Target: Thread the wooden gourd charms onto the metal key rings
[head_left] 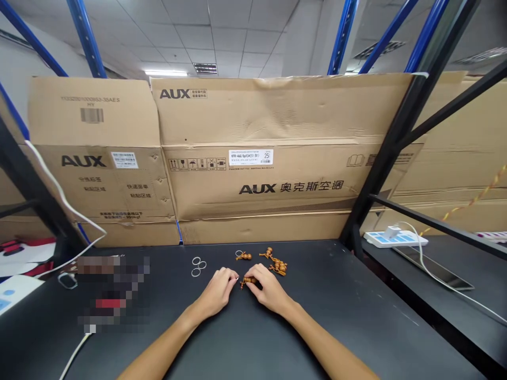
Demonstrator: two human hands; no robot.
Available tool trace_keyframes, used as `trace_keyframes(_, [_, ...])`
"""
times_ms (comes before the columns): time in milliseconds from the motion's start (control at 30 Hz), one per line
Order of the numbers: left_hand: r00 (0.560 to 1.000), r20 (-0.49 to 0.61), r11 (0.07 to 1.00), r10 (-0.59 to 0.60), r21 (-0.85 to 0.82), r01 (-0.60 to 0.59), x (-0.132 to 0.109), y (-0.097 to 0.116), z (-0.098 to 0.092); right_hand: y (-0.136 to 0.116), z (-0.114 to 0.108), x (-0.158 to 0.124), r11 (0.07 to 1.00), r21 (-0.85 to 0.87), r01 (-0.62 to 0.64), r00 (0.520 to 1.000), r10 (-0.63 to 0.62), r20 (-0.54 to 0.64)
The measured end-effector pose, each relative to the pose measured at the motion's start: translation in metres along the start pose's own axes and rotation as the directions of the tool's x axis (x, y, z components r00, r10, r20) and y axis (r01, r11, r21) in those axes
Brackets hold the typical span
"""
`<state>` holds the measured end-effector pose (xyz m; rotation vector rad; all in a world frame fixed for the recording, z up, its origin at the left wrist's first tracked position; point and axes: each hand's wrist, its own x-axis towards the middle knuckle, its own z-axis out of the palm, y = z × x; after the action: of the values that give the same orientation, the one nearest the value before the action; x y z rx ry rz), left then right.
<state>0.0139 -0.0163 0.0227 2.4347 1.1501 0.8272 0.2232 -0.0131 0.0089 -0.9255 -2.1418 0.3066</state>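
Wooden gourd charm (248, 281), pinched by right hand (269, 288), left hand (216, 292) just beside

A blocky pixelated patch (113, 294) on the left of the black worktop (348, 316) hides whatever lies there. Fingers of the right hand (269, 289) cover part of a small brown wooden gourd charm (249, 280), near the left hand (216, 293). Both forearms run off the bottom edge. Thin silver rings (197, 266) and a clustered brown wooden charm (278, 267) show too little detail to tell their joins.
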Motion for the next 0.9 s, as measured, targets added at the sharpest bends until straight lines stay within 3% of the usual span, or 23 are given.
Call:
trace_keyframes(433, [0.999,0.026,1.0,0.02,-0.018,-0.02,-0.001,0.006,-0.004,-0.01,0.003,0.001,0.998,0.049,0.037,0.999,-0.036,-0.019])
trace_keyframes(900, [0.999,0.037,0.999,0.027,-0.046,-0.025,-0.001,0.003,-0.003,-0.001,0.009,-0.002,0.996,-0.082,-0.023,1.0,0.023,-0.007])
